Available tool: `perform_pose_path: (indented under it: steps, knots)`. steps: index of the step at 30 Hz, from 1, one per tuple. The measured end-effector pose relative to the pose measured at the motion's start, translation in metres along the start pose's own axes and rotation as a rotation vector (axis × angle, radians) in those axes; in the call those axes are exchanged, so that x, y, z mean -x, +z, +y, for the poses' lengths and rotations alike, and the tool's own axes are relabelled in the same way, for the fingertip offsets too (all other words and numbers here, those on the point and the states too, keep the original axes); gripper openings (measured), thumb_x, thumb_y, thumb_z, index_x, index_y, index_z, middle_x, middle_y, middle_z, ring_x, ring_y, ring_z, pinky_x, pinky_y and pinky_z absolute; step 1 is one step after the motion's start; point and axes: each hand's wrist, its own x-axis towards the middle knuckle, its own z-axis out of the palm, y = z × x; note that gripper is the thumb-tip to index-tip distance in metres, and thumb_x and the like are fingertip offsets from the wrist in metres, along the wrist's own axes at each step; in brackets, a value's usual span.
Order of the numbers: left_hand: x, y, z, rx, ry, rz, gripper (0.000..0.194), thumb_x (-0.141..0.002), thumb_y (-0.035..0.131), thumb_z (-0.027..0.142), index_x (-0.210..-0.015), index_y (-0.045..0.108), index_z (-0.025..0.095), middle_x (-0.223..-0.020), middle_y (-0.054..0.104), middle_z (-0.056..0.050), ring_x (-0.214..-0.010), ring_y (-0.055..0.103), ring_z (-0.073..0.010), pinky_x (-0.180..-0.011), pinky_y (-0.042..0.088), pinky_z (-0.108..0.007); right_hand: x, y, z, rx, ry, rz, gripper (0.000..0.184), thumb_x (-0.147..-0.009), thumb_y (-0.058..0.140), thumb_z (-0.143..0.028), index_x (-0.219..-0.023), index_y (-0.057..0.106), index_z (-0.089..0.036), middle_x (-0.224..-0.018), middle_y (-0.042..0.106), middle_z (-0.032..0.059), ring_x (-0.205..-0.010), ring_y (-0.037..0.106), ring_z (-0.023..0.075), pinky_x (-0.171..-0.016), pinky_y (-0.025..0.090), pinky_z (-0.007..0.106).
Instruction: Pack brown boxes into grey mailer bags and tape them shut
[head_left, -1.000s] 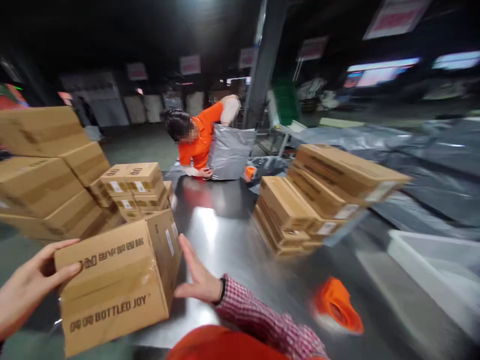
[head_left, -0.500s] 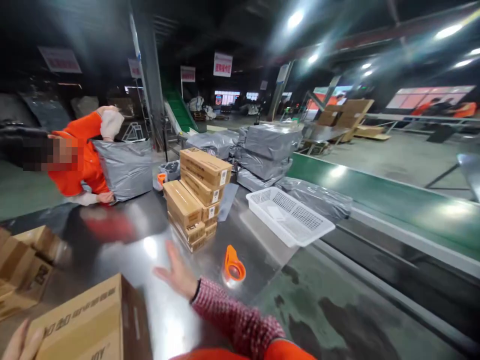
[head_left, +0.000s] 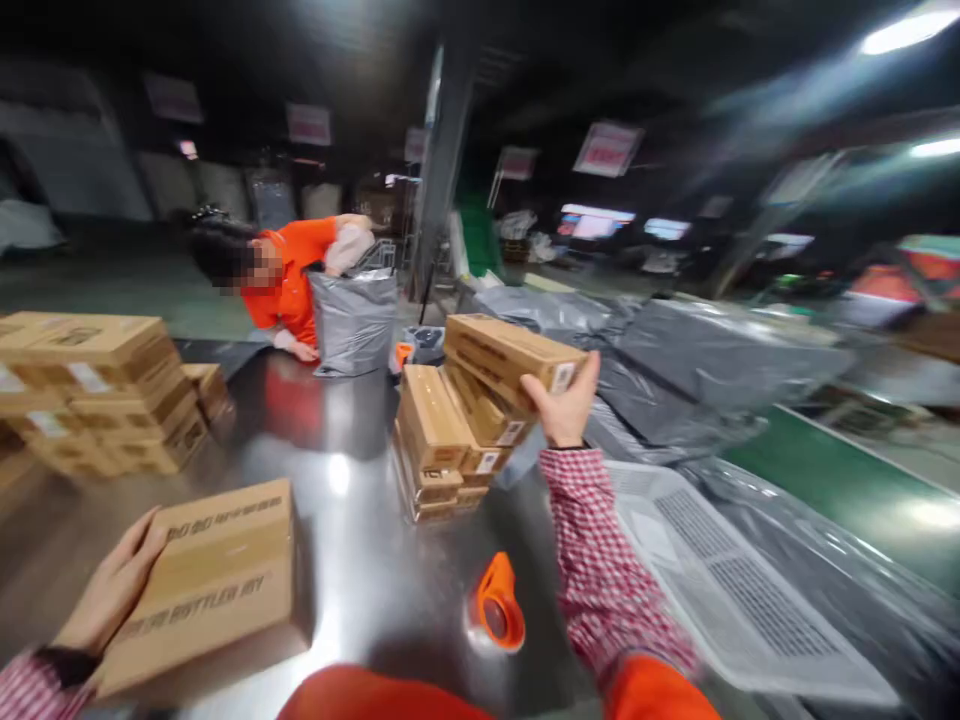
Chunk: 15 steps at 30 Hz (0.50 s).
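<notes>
The right hand (head_left: pixel 568 405) is up at the stack of flat cartons (head_left: pixel 442 440) in the middle of the steel table (head_left: pixel 360 560), fingers and thumb closed round the near end of the top flat carton (head_left: pixel 504 357), which sits tilted above the rest of the stack. Near-left of that stack, the left hand (head_left: pixel 112 590) lies with fingers spread along the left edge of a bigger carton (head_left: pixel 206 580) resting flat on the table; its grip, if any, I cannot tell.

So far as the work shows: the big carton is down on the table, the flat one is gripped but not clear of the stack, and several flat cartons remain beneath it.

Just in front of the stack lies an orange tape dispenser (head_left: pixel 495 605). To its right is a white mesh tray (head_left: pixel 720 590) with grey plastic bags (head_left: pixel 675 370) behind. Far left of the stack more cartons (head_left: pixel 97 390) are piled, cut off by the edge. Beyond the stack a co-worker in orange (head_left: pixel 289 285) bends over a grey bag (head_left: pixel 352 320). The lettering on the cartons is smeared by motion and unreadable, and the hall behind is blurred.
</notes>
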Motion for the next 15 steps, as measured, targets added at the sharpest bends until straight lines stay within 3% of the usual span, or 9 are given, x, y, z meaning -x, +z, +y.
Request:
perform_pose_path:
  steps: [3,6,10,15]
  knots:
    - [0.020,-0.010,0.016,0.164,-0.102,-0.039,0.073,-0.086,0.046,0.048,-0.145,0.045,0.007,-0.153,0.044,-0.014,-0.142,0.040,-0.0292,-0.122,0.027,-0.039,0.010,-0.017,-0.044,-0.067,-0.252,-0.114,0.119,-0.070,0.067,-0.070,-0.159,0.011,-0.014,-0.163,0.019,0.0170,-0.149,0.026,0.0343,-0.121,0.022,0.053]
    - [0.020,-0.003,0.018,0.262,-0.120,0.041,0.071,-0.084,0.050,0.047,-0.143,0.048,0.008,-0.150,0.049,-0.015,-0.139,0.045,-0.0300,-0.120,0.030,-0.040,0.027,-0.020,-0.096,-0.078,-0.373,-0.416,0.096,-0.084,0.050,-0.071,-0.158,0.021,-0.018,-0.158,0.034,0.0129,-0.144,0.036,0.0316,-0.116,0.032,0.051]
    - [0.017,0.005,-0.001,0.270,-0.066,0.059,0.070,-0.085,0.052,0.047,-0.143,0.048,0.008,-0.148,0.051,-0.016,-0.136,0.047,-0.0302,-0.120,0.031,-0.042,0.052,0.013,-0.149,0.015,-0.250,-0.846,0.082,-0.086,0.054,-0.065,-0.151,0.040,-0.017,-0.139,0.056,0.0125,-0.126,0.056,0.0327,-0.105,0.045,0.050]
    - [0.016,0.005,-0.002,0.270,-0.083,0.116,0.067,-0.088,0.050,0.040,-0.145,0.045,0.005,-0.148,0.048,-0.019,-0.137,0.046,-0.0299,-0.119,0.031,-0.041,0.055,0.051,-0.171,0.170,-0.121,-1.019,0.075,-0.088,0.057,-0.060,-0.147,0.043,-0.016,-0.135,0.060,0.0131,-0.120,0.061,0.0324,-0.101,0.048,0.047]
